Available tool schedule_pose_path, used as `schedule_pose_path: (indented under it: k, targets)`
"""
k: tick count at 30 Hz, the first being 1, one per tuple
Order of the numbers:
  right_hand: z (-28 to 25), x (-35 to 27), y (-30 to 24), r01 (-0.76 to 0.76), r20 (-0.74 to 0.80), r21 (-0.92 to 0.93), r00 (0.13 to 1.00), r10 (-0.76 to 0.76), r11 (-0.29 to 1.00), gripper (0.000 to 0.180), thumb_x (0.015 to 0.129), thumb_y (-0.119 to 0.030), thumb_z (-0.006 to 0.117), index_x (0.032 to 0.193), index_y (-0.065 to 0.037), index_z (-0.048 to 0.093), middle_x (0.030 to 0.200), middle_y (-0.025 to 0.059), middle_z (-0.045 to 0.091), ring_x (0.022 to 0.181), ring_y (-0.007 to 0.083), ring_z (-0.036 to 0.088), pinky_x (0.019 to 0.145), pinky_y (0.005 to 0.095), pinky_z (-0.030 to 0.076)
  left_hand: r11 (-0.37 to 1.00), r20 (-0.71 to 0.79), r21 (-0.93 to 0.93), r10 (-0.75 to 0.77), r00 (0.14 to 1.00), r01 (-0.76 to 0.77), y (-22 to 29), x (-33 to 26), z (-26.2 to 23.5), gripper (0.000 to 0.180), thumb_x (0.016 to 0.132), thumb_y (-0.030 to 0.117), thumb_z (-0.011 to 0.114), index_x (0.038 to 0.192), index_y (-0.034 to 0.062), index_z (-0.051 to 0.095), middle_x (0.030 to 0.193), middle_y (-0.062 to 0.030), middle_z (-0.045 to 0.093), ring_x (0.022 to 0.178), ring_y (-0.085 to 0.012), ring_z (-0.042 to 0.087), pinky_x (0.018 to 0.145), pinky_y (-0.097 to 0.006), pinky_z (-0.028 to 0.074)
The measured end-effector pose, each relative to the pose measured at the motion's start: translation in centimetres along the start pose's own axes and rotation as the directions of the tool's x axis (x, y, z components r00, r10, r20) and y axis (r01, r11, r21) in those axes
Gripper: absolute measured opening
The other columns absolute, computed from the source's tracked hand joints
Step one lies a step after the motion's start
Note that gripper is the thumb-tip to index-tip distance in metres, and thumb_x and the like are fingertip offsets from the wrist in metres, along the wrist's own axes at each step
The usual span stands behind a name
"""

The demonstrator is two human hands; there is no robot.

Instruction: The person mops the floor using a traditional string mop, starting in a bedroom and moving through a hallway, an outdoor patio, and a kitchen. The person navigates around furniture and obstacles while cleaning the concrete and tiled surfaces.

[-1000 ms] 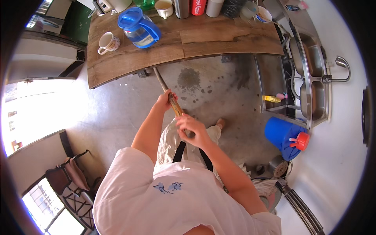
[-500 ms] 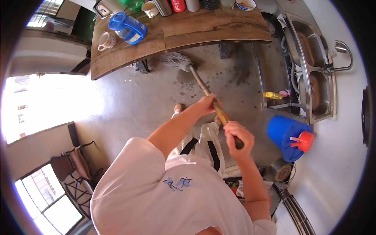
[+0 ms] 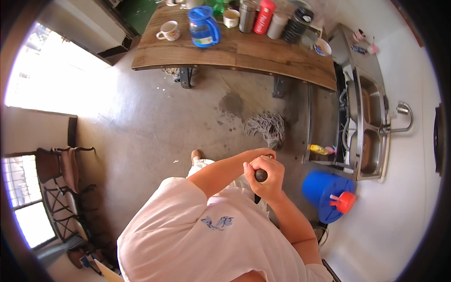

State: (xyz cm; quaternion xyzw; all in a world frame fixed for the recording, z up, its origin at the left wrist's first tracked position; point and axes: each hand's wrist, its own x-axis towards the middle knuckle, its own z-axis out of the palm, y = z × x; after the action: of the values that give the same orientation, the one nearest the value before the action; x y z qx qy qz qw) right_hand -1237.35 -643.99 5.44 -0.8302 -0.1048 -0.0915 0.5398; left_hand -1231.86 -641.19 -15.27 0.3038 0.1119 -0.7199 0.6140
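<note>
Mopping of a bare floor [image 3: 150,127], seen from above, with the work judged to be partly done. The mop's grey string head [image 3: 267,129] lies fanned out on the floor, nearer the person than the tabletop [image 3: 225,54], between the middle of its near edge and its near right corner. The right hand [image 3: 267,176] is clenched round the top of the mop's handle, whose dark rounded end [image 3: 261,175] shows above the curled fingers. The left hand [image 3: 266,153], largely hidden behind the right, appears closed on the shaft just below; its fingers cannot be made out in full. To the left of the strings, toward the tabletop's near edge, a dark patch [image 3: 231,104], apparently damp, marks the floor, with smaller dark spots [image 3: 220,123] beside it. These marks, together with white specks [image 3: 175,161] farther left, suggest that cleaning is left to do there. The floor toward the tabletop's near left corner looks mostly free of dark stains, though whether it has been mopped cannot be told. Right of the strings the floor is darker; moisture and shadow cannot be distinguished. The work is evidently not yet finished.
</note>
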Motion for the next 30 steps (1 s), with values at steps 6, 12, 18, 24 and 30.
schedule_pose_path:
  k: [6,12,18,24,30]
  targets:
    - [12.8,4.9,-6.6,0.182,0.022,0.145,0.982,-0.187,0.973,0.022,0.069,-0.001,0.063,0.056,-0.006,0.046,0.055,0.0055,0.053,0.049,0.0196,0.053,0.047,0.0288,0.039,0.93,-0.09,0.239,0.308,0.947,-0.28,-0.3,-14.5,-9.2,0.017,0.076,0.02,0.059,0.069,0.0057,0.053,0.068,-0.0059,0.054,0.059,-0.0154,0.051,0.054,-0.027,0.045]
    - [26.5,6.3,-10.1,0.273,0.24,0.252,0.912,-0.333,0.928,0.022,0.064,-0.003,0.066,0.058,-0.008,0.046,0.06,0.0053,0.053,0.06,0.0222,0.057,0.054,0.0313,0.045,0.85,-0.461,-0.349,0.209,0.862,-0.394,-3.1,-28.3,-18.6,0.015,0.074,0.015,0.062,0.074,0.0034,0.053,0.068,-0.0075,0.054,0.059,-0.0173,0.053,0.054,-0.029,0.046]
    - [34.2,7.1,-13.0,0.264,0.42,0.439,0.785,-0.456,0.859,0.021,0.062,-0.002,0.067,0.059,-0.009,0.048,0.061,0.0016,0.052,0.066,0.0215,0.057,0.065,0.033,0.05,0.591,-0.644,-0.451,0.304,0.702,-0.669,-8.9,-39.1,-25.5,0.013,0.077,0.012,0.057,0.078,0.0019,0.05,0.068,-0.0078,0.053,0.059,-0.0168,0.052,0.055,-0.027,0.047]
    - [38.3,6.3,-11.4,0.051,0.55,0.599,0.699,-0.457,0.799,0.019,0.059,0.001,0.067,0.063,-0.006,0.05,0.066,0.0015,0.055,0.071,0.0202,0.056,0.079,0.0373,0.049,0.274,-0.74,-0.51,0.343,0.578,-0.816,-16.0,-42.3,-32.0,0.011,0.081,0.012,0.052,0.08,0.0026,0.048,0.067,-0.0053,0.052,0.058,-0.0149,0.052,0.055,-0.026,0.048]
    - [34.8,5.3,-7.1,-0.063,0.526,0.588,0.787,-0.322,0.807,0.008,0.06,0.003,0.053,0.063,-0.003,0.049,0.063,0.0055,0.055,0.067,0.0237,0.058,0.072,0.0356,0.049,0.172,-0.813,-0.462,0.309,0.493,-0.87,-17.8,-38.0,-31.0,0.011,0.08,0.012,0.053,0.079,0.0043,0.046,0.068,-0.0054,0.05,0.061,-0.0152,0.051,0.059,-0.027,0.048]
